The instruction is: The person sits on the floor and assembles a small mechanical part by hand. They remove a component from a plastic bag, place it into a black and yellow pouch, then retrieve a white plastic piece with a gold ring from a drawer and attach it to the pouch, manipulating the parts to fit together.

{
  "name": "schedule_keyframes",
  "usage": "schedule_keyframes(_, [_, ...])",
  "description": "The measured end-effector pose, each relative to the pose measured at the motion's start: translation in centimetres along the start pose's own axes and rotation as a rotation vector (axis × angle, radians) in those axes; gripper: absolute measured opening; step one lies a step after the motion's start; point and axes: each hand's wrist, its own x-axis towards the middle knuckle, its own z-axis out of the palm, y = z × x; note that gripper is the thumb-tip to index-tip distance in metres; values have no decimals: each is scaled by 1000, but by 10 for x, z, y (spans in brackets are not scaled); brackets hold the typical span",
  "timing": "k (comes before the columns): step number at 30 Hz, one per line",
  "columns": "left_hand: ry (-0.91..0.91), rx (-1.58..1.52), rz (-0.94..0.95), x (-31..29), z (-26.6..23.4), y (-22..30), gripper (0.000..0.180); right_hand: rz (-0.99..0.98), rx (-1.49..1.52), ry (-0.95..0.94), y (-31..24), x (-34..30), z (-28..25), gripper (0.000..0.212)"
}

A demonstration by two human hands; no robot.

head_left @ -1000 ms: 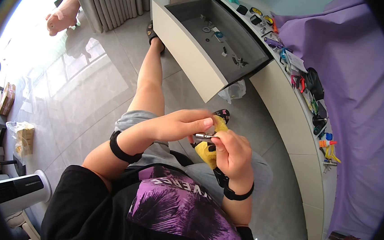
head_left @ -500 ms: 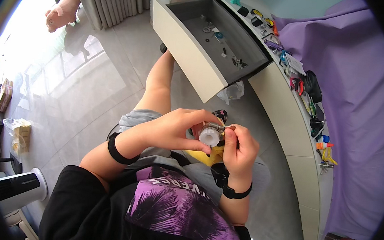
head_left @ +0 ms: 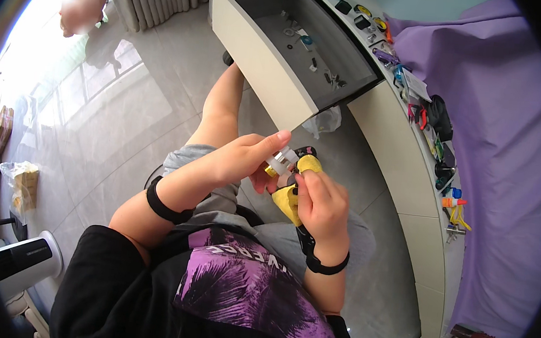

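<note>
My left hand (head_left: 252, 158) is curled round a white plastic fitting (head_left: 278, 162) with a shiny metal band and a brass-coloured part at its lower end. The thumb stretches along its upper side. Just to the right, my right hand (head_left: 324, 200) is closed in a pinch by the fitting. Something small and dark shows at its fingertips, too small to name. Beneath both hands a yellow-and-black item (head_left: 287, 203) lies over my lap, partly covered by the fingers.
An open drawer (head_left: 262, 67) ahead holds small loose parts. Along the right, a long white cabinet (head_left: 418, 187) carries tools, a red-handled tool and an orange-tipped bottle (head_left: 453, 202). A purple cloth (head_left: 505, 175) hangs beyond. A clear plastic bag (head_left: 325, 121) is under the drawer.
The fitting has turned from facing up to lying sideways in my left hand, which rose slightly. My right hand has moved a little left and down, away from the metal clamp.
</note>
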Motion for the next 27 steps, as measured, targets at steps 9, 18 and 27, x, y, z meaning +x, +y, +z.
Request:
schedule_keyframes(9, [-112,74,389,-4,0,-1,44,194,147,97,-1,-5,0,7])
schedule_keyframes(18, [-112,228,382,-8,2,5,52,244,126,142,-6,-9,-6,5])
schedule_keyframes(27, [-74,153,418,-10,0,-3,47,264,220,131,-13,-6,-11,7])
